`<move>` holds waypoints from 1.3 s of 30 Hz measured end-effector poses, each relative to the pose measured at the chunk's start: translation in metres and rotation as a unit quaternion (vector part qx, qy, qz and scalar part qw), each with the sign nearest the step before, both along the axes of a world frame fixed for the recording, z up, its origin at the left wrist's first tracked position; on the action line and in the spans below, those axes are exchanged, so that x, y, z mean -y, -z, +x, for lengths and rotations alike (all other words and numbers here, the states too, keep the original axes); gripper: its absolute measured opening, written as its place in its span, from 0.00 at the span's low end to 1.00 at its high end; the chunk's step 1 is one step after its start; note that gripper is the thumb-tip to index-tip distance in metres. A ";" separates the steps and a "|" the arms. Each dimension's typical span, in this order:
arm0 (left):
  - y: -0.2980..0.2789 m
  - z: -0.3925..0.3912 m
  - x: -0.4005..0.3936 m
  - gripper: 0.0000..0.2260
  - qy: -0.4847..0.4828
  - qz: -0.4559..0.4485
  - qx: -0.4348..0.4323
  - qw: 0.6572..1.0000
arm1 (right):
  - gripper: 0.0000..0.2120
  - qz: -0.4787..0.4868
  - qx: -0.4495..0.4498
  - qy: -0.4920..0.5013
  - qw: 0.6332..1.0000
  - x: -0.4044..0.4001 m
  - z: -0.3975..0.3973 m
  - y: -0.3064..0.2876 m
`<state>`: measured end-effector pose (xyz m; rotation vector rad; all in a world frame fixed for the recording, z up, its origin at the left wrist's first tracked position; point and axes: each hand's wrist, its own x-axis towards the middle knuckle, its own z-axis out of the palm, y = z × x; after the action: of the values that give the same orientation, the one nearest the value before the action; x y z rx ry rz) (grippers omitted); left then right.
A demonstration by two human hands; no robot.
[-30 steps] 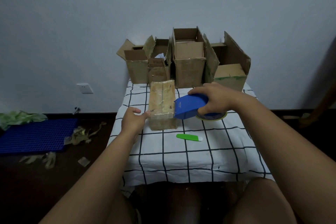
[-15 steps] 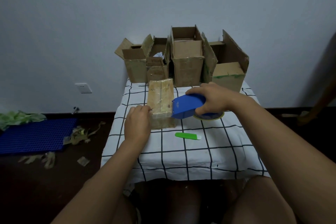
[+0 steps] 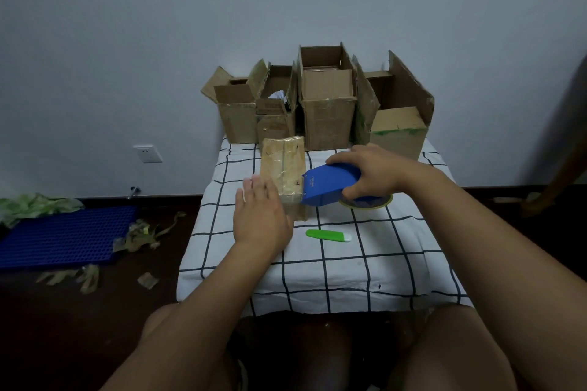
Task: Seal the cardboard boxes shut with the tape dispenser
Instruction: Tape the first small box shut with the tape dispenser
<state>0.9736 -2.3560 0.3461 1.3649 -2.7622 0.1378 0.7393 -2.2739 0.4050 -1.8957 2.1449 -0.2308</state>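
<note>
On the checked tablecloth (image 3: 317, 267), taped cardboard box (image 3: 282, 165) lies lengthwise, left hand (image 3: 262, 216) flat with straight fingers against its near left corner, right hand (image 3: 370, 176) curled round blue tape dispenser (image 3: 328, 184) touching its right edge.

Blue, green and brown on a checked cloth

The tape dispenser (image 3: 330, 186) is bright blue, the utility knife (image 3: 327, 235) lime green with a white tip, the cardboard boxes (image 3: 327, 111) plain brown (one box (image 3: 397, 132) smeared green along its top edge); the tablecloth (image 3: 349, 267) is white with a black grid, the floor mat (image 3: 63, 236) deep blue.
</note>
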 end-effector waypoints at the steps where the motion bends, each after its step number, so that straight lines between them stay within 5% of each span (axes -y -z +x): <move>1: 0.000 -0.003 -0.002 0.31 0.028 -0.006 -0.019 0.999 | 0.38 0.001 0.000 0.001 1.000 -0.001 -0.001 0.000; 5: 0.004 -0.013 -0.004 0.18 0.116 0.034 -0.109 0.987 | 0.35 0.000 0.010 -0.001 1.000 -0.003 -0.005 0.004; 10: 0.008 -0.010 -0.003 0.26 0.110 0.029 -0.114 0.987 | 0.34 -0.011 0.047 -0.006 0.999 -0.006 -0.010 0.012; 30: 0.015 -0.008 -0.003 0.22 0.101 -0.002 -0.101 0.990 | 0.32 -0.007 0.137 0.025 0.990 -0.028 -0.035 0.015; 39: 0.018 -0.007 -0.003 0.25 0.106 -0.002 -0.108 0.988 | 0.33 0.020 -0.005 -0.012 1.000 -0.006 -0.009 0.001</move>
<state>0.9663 -2.3533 0.3282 1.0075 -2.6962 -0.0141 0.7307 -2.2677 0.4040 -1.9047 2.1158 -0.1725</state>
